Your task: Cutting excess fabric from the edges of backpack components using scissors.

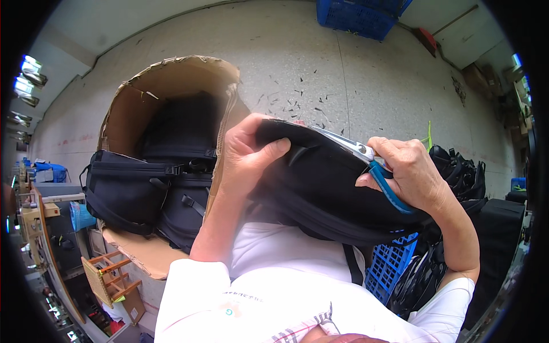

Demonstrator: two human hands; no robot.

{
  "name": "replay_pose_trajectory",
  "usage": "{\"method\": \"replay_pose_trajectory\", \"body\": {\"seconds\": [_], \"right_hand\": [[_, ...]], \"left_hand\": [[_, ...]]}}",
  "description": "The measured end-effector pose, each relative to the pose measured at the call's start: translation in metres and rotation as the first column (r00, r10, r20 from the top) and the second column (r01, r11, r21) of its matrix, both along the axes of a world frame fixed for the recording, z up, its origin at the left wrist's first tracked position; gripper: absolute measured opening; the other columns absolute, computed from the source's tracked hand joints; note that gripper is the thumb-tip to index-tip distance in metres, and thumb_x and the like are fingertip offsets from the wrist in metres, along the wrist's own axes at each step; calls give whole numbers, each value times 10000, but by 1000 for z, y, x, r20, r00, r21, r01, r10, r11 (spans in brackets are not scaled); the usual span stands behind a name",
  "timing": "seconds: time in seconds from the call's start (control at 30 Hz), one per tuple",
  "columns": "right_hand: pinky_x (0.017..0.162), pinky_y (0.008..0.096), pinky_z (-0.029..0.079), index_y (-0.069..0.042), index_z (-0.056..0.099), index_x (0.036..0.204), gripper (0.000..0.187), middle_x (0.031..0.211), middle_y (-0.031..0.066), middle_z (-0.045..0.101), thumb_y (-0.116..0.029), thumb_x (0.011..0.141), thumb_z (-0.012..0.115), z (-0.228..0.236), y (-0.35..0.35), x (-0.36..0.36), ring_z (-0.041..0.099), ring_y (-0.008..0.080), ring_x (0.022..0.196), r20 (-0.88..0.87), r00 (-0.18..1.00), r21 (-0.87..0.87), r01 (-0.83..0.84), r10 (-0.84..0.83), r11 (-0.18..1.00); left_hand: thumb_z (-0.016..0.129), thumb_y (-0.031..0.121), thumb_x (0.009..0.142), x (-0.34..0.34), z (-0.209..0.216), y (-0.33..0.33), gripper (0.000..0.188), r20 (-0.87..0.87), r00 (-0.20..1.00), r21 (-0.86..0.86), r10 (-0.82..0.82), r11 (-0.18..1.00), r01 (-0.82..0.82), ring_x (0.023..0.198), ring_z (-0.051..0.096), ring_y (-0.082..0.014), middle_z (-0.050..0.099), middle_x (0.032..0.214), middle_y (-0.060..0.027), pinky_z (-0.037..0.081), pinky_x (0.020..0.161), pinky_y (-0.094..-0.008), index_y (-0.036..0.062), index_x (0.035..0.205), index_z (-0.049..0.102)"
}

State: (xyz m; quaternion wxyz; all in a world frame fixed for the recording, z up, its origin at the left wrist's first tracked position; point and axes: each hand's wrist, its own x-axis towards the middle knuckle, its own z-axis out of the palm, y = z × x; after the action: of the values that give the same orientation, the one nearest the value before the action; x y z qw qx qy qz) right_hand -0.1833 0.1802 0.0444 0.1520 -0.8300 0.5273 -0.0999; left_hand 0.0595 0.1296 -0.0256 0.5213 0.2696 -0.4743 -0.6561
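A black backpack [326, 183] rests on my lap, tilted up toward me. My left hand [243, 154] grips its upper left edge, thumb pressed on the fabric. My right hand [409, 168] holds scissors with blue handles [389, 188]; their metal blades [349, 143] lie along the top seam of the backpack. A black strap [354, 264] hangs down over my white shirt.
A large cardboard box [171, 97] at my left holds several black backpacks [154, 183]. More black bags [463, 171] are piled at my right, over a blue crate [389, 266]. Another blue crate [357, 17] stands on the speckled floor ahead, among thread scraps [297, 103].
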Motion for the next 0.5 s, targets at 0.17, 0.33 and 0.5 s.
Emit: {"method": "replay_pose_trajectory", "body": {"seconds": [0.17, 0.33, 0.5], "right_hand": [[482, 260, 418, -22, 563, 876, 536, 527, 70, 490, -498, 666, 692, 18, -10, -4, 507, 183, 461, 187, 976, 153, 83, -111, 985], [581, 320, 421, -44, 581, 949, 755, 731, 91, 554, -700, 578, 628, 23, -20, 3, 530, 191, 662, 104, 994, 229, 14, -39, 973], [543, 317, 416, -37, 597, 931, 733, 647, 68, 550, -674, 574, 654, 23, -30, 7, 526, 192, 589, 139, 990, 257, -65, 30, 964]], "left_hand": [[664, -5, 741, 1, -2, 0, 220, 42, 999, -53, -13, 999, 15, 839, 551, -99, 618, 903, -58, 437, 771, -231, -14, 938, 565], [697, 4, 717, -8, 7, 7, 244, 96, 995, -123, -14, 992, 26, 793, 528, -65, 600, 857, -20, 436, 724, -194, 0, 923, 566], [692, 47, 737, -11, 11, 9, 222, 242, 969, -106, -47, 992, 75, 765, 532, -70, 596, 810, -16, 440, 685, -205, 19, 921, 570]]}}
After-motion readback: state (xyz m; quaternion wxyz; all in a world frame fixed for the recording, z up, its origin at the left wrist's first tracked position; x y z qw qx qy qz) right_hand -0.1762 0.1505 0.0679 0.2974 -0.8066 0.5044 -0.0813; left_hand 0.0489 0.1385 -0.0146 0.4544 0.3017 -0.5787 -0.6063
